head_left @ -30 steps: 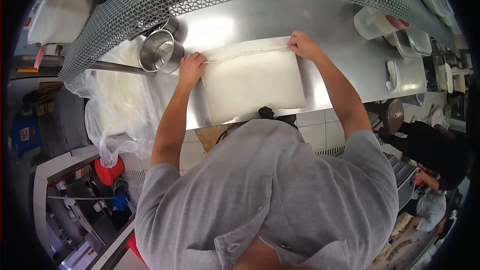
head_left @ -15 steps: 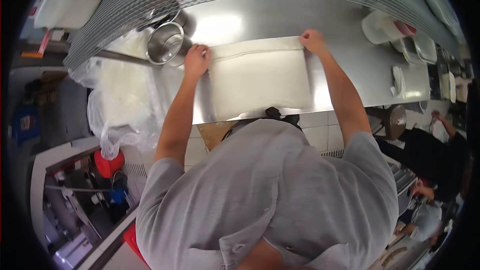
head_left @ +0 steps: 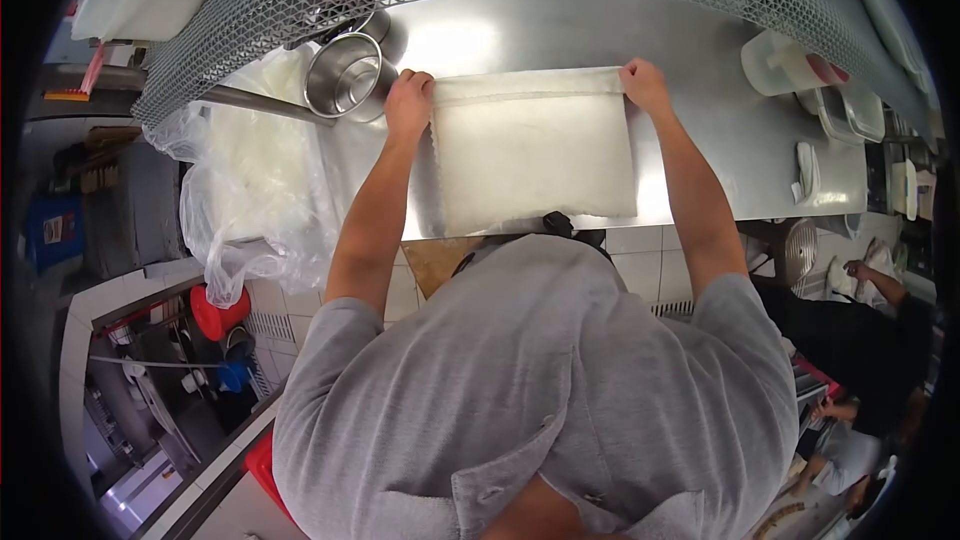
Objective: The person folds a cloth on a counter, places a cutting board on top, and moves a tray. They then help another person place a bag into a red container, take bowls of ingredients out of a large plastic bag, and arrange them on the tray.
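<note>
Toward the left end of the metal counter [head_left: 690, 45], saw a clear plastic bag [head_left: 228, 258] lying loose around some pale stuff, crumpled folds hanging past the near edge. Next along, found a metal pot [head_left: 340, 75] standing just beside the left hand [head_left: 408, 103], with another metal vessel [head_left: 392, 32] partly hidden behind. Saw the left hand drawn into a close pinch on the far left corner of the pale sheet [head_left: 535, 155]. Placed the sheet itself on the middle of the counter, lying flat, with a narrow folded band along the far side and the near edge close to the counter's rim. Could not tell cloth from dough or anything else. Judged uneven pulling between the two hands the likeliest trouble: enough, perhaps, to skew the band, wrinkle the middle or stretch a corner. Feared too a knock to the pot from a leftward swing of the knuckles, given so little room there, and a dragged near edge from leaning in with the dark lump [head_left: 558, 224] at the waist. Saw the right hand [head_left: 645, 86] closed narrowly on the far right corner. Farther right, noted plastic tubs [head_left: 772, 64], a white cloth [head_left: 806, 172] and, well apart beyond the counter, a person in dark clothing [head_left: 850, 335].
</note>
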The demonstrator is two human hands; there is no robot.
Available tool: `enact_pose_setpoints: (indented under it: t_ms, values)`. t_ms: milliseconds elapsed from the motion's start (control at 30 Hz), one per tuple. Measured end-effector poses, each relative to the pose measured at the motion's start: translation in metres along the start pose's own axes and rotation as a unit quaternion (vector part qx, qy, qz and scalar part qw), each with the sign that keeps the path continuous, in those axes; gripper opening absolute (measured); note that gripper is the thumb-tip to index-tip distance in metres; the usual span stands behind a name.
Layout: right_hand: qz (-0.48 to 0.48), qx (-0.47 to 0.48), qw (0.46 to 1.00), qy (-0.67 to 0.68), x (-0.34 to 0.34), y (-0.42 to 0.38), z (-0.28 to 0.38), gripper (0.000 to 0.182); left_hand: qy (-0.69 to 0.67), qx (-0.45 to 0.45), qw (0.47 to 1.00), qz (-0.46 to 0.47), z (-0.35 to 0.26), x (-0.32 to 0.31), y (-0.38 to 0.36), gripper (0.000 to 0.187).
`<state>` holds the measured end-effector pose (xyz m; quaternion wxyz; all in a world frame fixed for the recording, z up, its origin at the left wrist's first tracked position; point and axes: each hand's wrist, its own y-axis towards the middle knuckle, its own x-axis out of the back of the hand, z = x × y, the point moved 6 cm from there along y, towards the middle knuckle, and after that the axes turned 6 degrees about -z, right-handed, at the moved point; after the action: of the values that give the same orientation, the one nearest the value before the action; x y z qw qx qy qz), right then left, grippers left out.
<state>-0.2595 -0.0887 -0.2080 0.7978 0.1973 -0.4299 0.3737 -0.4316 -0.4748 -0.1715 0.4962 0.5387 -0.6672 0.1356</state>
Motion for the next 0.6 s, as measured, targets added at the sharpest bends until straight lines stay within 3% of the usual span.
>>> enact_pose_setpoints:
  t_ms: [133,233,300,333,367,433,467,600]
  values:
    - [-0.037,-0.026,0.998,-0.051,-0.003,-0.004,0.003,0.019,0.020,0.011,1.000,0.003,0.002,-0.013,-0.003,0.008]
    - [-0.067,-0.018,0.995,-0.077,0.000,-0.013,0.013,0.019,0.093,-0.021,0.994,-0.061,-0.016,-0.003,-0.009,0.008]
    - [-0.090,-0.003,0.993,-0.073,0.009,-0.011,0.025,0.018,0.065,-0.136,0.988,-0.020,-0.048,-0.002,-0.005,0.012]
    - [-0.100,0.077,0.990,-0.064,0.010,-0.015,0.037,0.016,0.064,-0.135,0.989,-0.018,-0.045,-0.006,-0.005,0.012]
    - [-0.107,0.153,0.981,-0.055,0.010,-0.024,0.048,0.014,0.026,-0.174,0.983,0.041,-0.047,-0.017,-0.010,0.012]
    - [-0.051,0.150,0.986,-0.047,-0.004,-0.020,0.040,0.012,-0.028,-0.220,0.969,0.105,-0.058,-0.031,-0.016,0.012]
    - [0.008,0.148,0.989,-0.031,-0.015,-0.027,0.030,0.011,-0.027,-0.213,0.973,0.083,-0.058,-0.026,-0.018,0.012]
    - [-0.001,0.135,0.991,0.005,0.016,-0.052,0.035,0.011,-0.027,-0.205,0.978,0.022,-0.055,-0.004,-0.052,0.011]
